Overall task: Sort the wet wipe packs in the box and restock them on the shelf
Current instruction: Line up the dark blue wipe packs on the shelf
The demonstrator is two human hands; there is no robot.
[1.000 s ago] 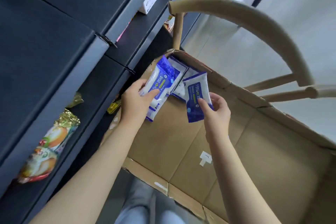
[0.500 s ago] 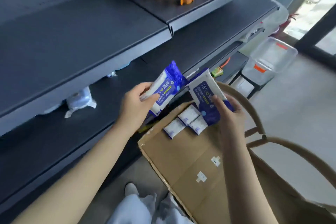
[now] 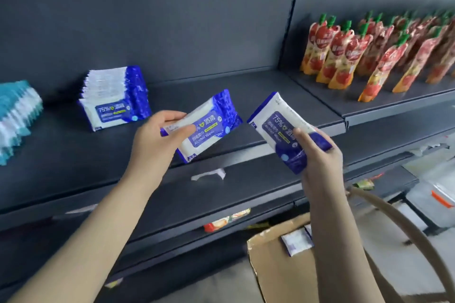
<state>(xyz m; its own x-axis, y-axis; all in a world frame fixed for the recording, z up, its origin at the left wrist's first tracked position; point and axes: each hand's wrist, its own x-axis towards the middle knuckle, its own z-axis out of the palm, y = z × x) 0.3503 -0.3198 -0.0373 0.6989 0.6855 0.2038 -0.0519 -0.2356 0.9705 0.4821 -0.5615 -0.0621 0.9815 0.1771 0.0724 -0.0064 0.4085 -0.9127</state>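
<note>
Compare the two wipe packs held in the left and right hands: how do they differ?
The left pack slopes up to the right, the right pack slopes down to the right. The left hand grips its pack's white end; the right hand grips its pack's dark-blue end. Both are blue-and-white alcohol wipes.

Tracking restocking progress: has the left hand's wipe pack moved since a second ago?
Yes. The wipe pack rose out of the cardboard box, up toward the shelved blue stack.

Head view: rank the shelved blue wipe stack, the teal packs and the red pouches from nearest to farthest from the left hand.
1. blue wipe stack: on the shelf, just up-left of the left hand.
2. teal packs: far left edge.
3. red pouches: right bay, farthest.
</note>
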